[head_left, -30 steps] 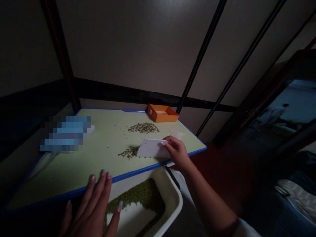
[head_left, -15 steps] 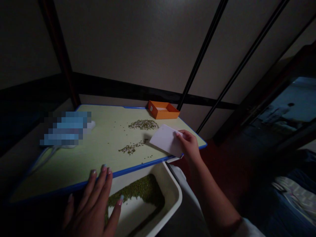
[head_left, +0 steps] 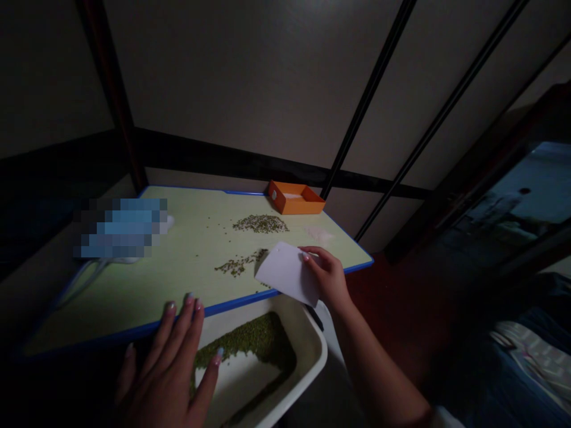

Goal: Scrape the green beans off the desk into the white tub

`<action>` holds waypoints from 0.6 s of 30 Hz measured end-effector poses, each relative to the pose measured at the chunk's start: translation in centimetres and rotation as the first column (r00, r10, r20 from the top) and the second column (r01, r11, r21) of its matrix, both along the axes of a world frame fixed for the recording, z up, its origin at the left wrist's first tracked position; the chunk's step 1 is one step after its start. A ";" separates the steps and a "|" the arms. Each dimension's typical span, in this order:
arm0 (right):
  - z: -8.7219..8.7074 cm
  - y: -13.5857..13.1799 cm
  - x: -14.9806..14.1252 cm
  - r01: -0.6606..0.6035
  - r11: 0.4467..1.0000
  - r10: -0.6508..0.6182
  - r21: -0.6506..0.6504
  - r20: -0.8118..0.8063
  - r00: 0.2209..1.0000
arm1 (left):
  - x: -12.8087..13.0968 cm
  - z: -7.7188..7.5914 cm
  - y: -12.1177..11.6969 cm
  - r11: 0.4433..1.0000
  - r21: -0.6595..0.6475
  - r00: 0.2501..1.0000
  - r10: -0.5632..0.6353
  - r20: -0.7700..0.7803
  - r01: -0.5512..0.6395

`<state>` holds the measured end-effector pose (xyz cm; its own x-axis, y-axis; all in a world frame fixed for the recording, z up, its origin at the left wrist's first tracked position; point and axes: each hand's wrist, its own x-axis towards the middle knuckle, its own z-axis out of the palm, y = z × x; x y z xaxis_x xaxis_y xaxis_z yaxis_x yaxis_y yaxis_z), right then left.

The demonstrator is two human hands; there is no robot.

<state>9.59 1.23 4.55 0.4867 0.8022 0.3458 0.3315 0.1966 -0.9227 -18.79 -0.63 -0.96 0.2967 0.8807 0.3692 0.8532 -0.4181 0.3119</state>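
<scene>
My right hand (head_left: 328,276) pinches a white flat card or scraper (head_left: 289,272) by its right end, tilted over the table's front edge. Close to its left tip lies a thin scatter of small green beans or seeds (head_left: 236,264). A larger heap of them mixed with pale bits (head_left: 261,223) is farther back. My left hand (head_left: 172,362) has its fingers spread, with the fingertips at the blue table rim and the thumb over a white tub (head_left: 319,356). Inside the tub, green grains (head_left: 263,339) line the far side, and part of the white bottom shows.
An orange open box (head_left: 297,205) with white material inside stands at the table's back right. White grains (head_left: 319,233) lie in front of it. A pixelated blue object (head_left: 129,226) with a cable is at the left. Through a doorway at right, a person (head_left: 508,205) is dimly visible.
My right hand lifted the white card off the near scatter and moved it right, then brought it back left and down to the table edge. My left hand has stayed nearly still.
</scene>
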 end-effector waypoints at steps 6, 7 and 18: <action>0.9 -0.1 -1.1 -0.145 0.989 0.145 -0.034 0.014 0.989 | 0.1 0.0 -0.2 1.000 0.004 1.000 -0.005 -0.003 0.005; 0.9 -0.2 -1.1 -0.160 0.986 0.160 -0.040 0.014 0.987 | 0.1 0.0 -0.2 1.000 0.006 1.000 -0.008 -0.004 0.008; 1.4 -0.8 3.8 0.211 0.976 -0.214 0.060 0.059 0.975 | 0.1 0.0 0.0 1.000 0.019 1.000 0.000 -0.002 0.000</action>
